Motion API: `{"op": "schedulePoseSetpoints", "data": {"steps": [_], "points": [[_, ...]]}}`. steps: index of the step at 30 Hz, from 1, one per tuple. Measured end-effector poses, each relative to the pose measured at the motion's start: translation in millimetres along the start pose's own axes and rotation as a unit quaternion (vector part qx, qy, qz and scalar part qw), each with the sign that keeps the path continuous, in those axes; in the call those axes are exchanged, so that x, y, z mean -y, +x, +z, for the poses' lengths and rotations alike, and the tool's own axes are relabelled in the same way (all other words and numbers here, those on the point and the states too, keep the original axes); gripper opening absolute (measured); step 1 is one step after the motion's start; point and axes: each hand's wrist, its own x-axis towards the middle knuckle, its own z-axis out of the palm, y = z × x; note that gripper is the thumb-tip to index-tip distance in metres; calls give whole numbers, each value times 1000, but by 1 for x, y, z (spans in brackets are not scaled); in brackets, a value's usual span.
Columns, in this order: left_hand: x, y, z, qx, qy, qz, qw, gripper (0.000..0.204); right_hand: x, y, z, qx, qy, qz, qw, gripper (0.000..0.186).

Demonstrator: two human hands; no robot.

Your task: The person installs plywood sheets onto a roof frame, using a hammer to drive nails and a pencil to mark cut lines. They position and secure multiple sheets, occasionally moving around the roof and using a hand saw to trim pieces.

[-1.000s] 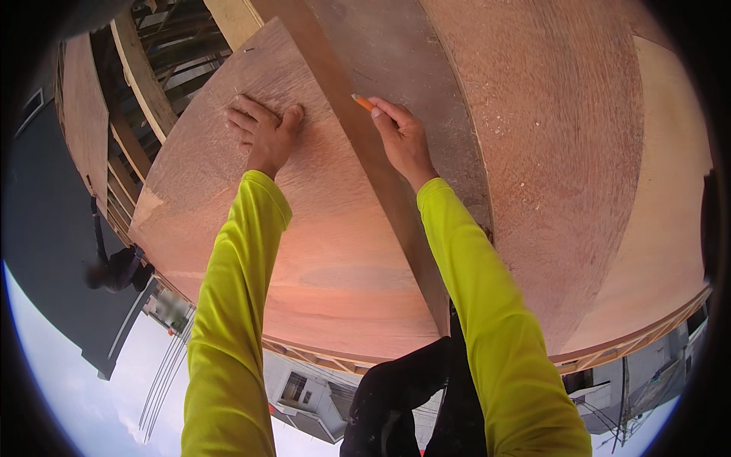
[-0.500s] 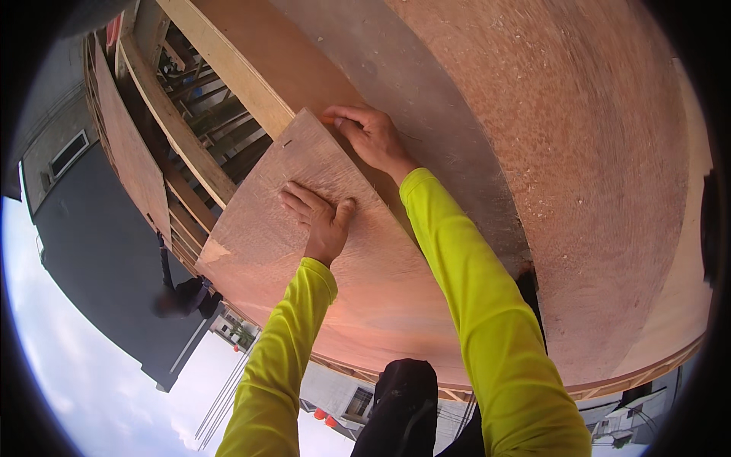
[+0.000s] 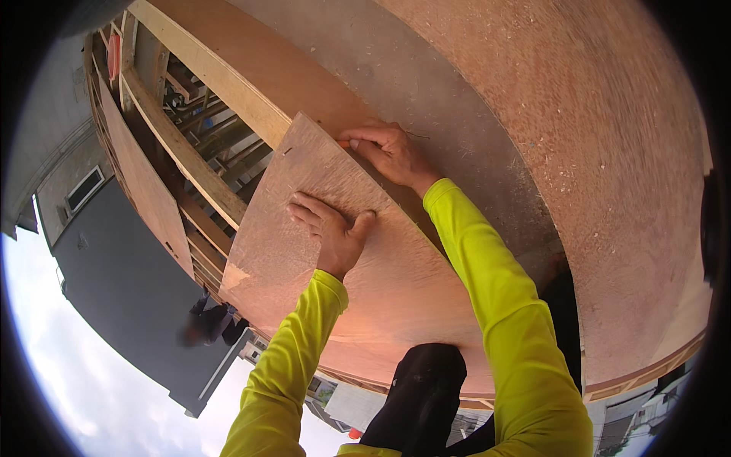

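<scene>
My left hand lies open on a plywood sheet, its fingers spread flat on the surface. The sheet comes to a corner at the far end, beside a timber beam. Along the sheet's right edge, close to that corner, my right hand is closed in a pinch. A slim orange pencil-like stick pokes out from its fingertips and meets the edge. Most of the stick is hidden by the fingers.
A timber beam runs to the sheet's corner. Left of it, curved frame boards border an open gap. A large plywood panel and a grey dusty strip lie to the right. Another person is at the far left.
My right hand has slid with the orange stick along the sheet's edge, away from the corner and toward me. The left hand stays flat on the sheet. My view has shifted slightly.
</scene>
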Motion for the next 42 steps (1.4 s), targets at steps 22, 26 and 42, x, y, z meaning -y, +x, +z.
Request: {"op": "schedulePoseSetpoints", "data": {"steps": [22, 26, 42], "points": [[-1, -9, -2, 8, -1, -46, 999, 135, 26, -72, -38, 130, -77, 125, 981, 23], [-9, -7, 2, 6, -26, -27, 999, 135, 33, -63, -37, 84, -47, 167, 981, 24], [-22, -14, -6, 25, 3, -33, 999, 134, 38, -24, -12, 27, -48, 221, 974, 27]]}}
